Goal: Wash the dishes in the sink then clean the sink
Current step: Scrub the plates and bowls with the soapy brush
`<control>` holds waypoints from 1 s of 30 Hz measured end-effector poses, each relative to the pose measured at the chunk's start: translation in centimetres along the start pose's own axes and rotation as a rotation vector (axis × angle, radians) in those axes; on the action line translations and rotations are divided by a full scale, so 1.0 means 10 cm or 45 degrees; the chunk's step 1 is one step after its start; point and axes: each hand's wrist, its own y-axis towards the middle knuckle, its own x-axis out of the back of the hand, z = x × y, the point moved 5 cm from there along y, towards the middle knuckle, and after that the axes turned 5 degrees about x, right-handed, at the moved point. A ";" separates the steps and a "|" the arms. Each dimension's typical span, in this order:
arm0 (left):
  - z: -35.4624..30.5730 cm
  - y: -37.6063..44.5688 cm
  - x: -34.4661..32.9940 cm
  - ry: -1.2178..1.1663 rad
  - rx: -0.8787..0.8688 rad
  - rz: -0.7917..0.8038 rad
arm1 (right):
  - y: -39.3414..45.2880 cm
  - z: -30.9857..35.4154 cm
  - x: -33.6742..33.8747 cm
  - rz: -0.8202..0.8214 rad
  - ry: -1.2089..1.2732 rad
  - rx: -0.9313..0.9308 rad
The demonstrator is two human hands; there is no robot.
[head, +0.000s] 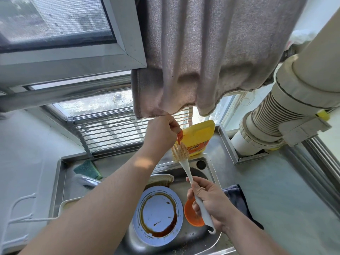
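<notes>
**A:** Item one, your hands?

**B:** Your right hand [209, 203] is curled round the white plastic handle of the dish brush with pale bristles [185, 162], head held up over the back rim of the stainless steel sink [211, 173]. Your left hand [161, 133] pinches the orange spout of the yellow detergent pouch [198, 138], which stands on the ledge just behind the sink, and tips the spout onto the bristles.

**A:** Item two, dishes?

**B:** All in the basin, all unwashed as far as you can see. One pale blue round plate with a ring of brown sauce [158, 214], lying tilted. One small orange bowl [193, 214] just beside it, under your right hand. One beige dish [161, 179] behind the plate, partly hidden by your arm; its state cannot be told.

**A:** Item three, other stock?

**B:** Green scouring sponge [88, 170] on the left rim by the chrome tap [88, 181]; dark blue cloth [237, 197] on the right rim; grey towel [202, 52] hanging overhead.

**A:** Progress?

**B:** By my judgement, barely begun. You are loading the brush with soap. Every dish remains to be scrubbed and rinsed, then the sink itself cleaned.
</notes>
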 end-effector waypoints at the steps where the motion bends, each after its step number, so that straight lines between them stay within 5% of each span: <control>1: -0.01 -0.01 0.00 -0.006 0.000 0.002 | 0.00 0.00 0.00 -0.003 0.005 -0.002; 30: -0.05 -0.01 0.07 -0.055 0.017 0.079 | 0.03 -0.09 0.06 0.007 -0.036 0.032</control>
